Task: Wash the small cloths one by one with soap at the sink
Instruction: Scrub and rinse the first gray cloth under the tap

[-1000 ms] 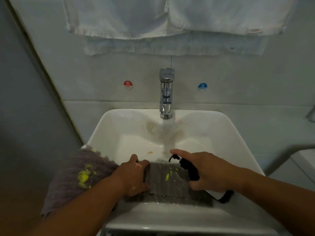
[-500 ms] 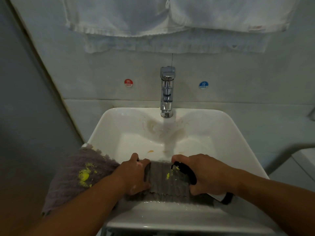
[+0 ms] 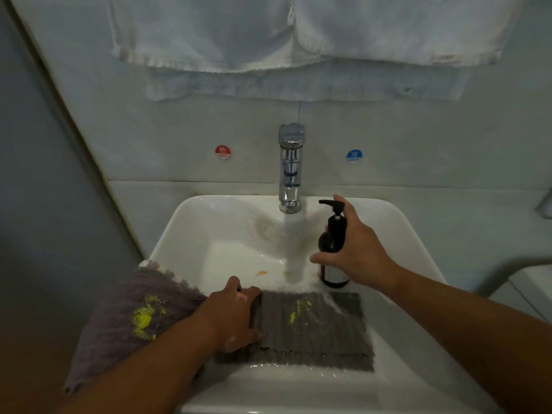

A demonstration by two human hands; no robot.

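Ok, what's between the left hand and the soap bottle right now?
Head view: the water stream from the tap falls between left hand and soap bottle, landing by the grey cloth's far edge. An orange fleck lies on the basin.

glossy white ceramic sink (image 3: 397,222), shiny chrome metal tap (image 3: 290,165), ribbed wet grey cloth (image 3: 316,330), fluffy purple cloth (image 3: 119,318) with rough yellow stains, dark glossy pump bottle (image 3: 333,243), matt white towels (image 3: 298,31) hanging, smooth pale wall tiles (image 3: 433,138)
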